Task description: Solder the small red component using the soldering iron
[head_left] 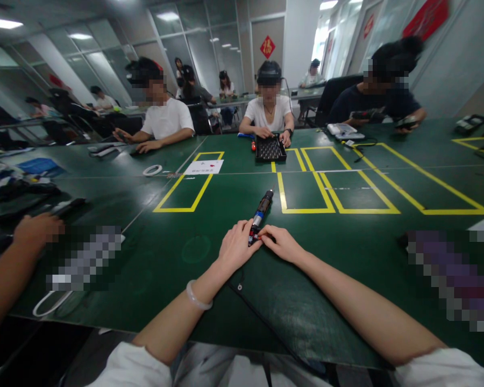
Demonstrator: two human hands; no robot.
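Note:
A slim pen-shaped tool (260, 213) with a dark body, a blue band and a red near end lies on the green table (193, 258), pointing away from me. My left hand (236, 248) curls round its near end from the left. My right hand (281, 243) pinches the same end from the right with fingertips pressed together. A black cord (262, 317) runs from the hands back toward me across the table. A pale bangle (197, 297) sits on my left wrist.
Yellow tape rectangles (306, 185) mark the table ahead. A black tray (270, 150) sits before a person opposite, a white sheet (204, 166) and white ring (152, 170) to its left. Another person's arm (22, 252) reaches in at left. Several people sit around the table.

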